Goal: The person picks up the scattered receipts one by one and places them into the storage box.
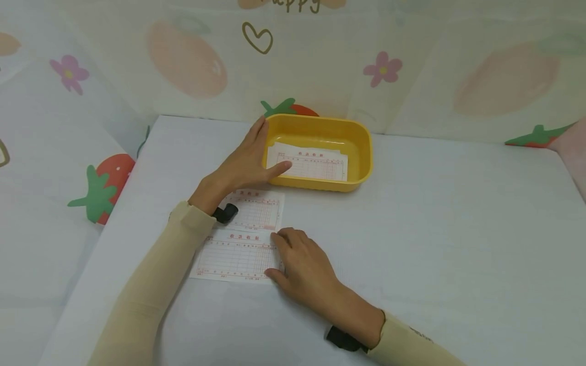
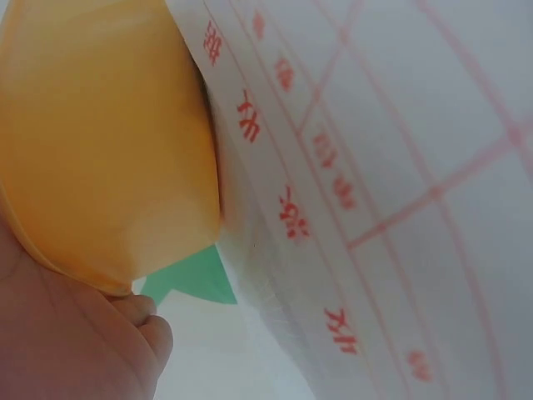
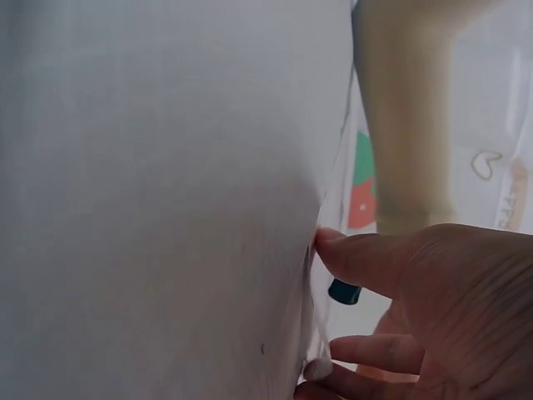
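Observation:
A yellow plastic basin (image 1: pixel 360 162) stands at the back of the table, and several printed paper slips (image 1: pixel 316 170) lie inside it. My left hand (image 1: pixel 244 160) grips the basin's left end, with the thumb over the near rim and the fingers along the outer side. The left wrist view shows those fingers at the rim. Below it, two more red-printed slips lie flat, an upper slip (image 1: pixel 261 211) partly under my left wrist and a lower slip (image 1: pixel 235 256). My right hand (image 1: pixel 304 269) rests at the lower slip's right edge, thumb and fingertips spread apart along it.
The white tabletop (image 1: pixel 458 229) stretches out to the right. Behind it hangs a cloth backdrop (image 1: pixel 320 61) printed with fruit and flowers. Black wrist cameras (image 1: pixel 341 338) sit below both wrists, the left one over the upper slip.

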Available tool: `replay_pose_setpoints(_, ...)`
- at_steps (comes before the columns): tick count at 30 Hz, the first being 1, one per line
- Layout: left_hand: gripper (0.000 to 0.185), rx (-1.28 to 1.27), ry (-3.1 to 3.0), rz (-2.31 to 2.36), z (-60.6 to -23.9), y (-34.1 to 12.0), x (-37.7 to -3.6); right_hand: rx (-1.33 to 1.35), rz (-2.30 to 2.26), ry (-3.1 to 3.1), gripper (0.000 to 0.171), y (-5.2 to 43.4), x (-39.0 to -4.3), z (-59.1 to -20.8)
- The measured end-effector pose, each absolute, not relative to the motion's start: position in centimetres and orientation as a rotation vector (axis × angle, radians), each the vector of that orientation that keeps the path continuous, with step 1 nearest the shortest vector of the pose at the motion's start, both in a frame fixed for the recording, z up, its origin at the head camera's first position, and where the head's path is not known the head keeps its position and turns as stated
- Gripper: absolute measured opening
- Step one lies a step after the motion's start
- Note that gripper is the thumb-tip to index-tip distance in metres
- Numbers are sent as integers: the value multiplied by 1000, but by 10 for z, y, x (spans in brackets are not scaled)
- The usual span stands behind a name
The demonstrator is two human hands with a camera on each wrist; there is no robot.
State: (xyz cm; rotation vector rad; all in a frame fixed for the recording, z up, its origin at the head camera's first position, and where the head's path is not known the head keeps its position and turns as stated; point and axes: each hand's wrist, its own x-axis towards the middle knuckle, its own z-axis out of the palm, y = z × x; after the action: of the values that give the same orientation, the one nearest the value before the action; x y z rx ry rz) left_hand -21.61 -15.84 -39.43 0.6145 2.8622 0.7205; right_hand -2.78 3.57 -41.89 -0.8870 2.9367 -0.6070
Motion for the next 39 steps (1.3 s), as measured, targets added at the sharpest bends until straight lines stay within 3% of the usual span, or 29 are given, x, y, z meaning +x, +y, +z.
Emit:
replay_pose_setpoints(5,120,614,2869,721,-395,-158,-215,-901,-547,2946,69,35,-24,-417)
replay_pose_setpoints(12,120,611,2865,735,-394,-158,-216,-957,-529,2985,57,33,-18,-416)
replay_pose_setpoints(23,120,608,2864,704,-394,-158,-216,-842,-1037,2710,26,34,-34,-413)
replay_pose_setpoints(39,120,599,2856,710,-395,-159,-216,-619,-1316,2540,15,72,-63,-391)
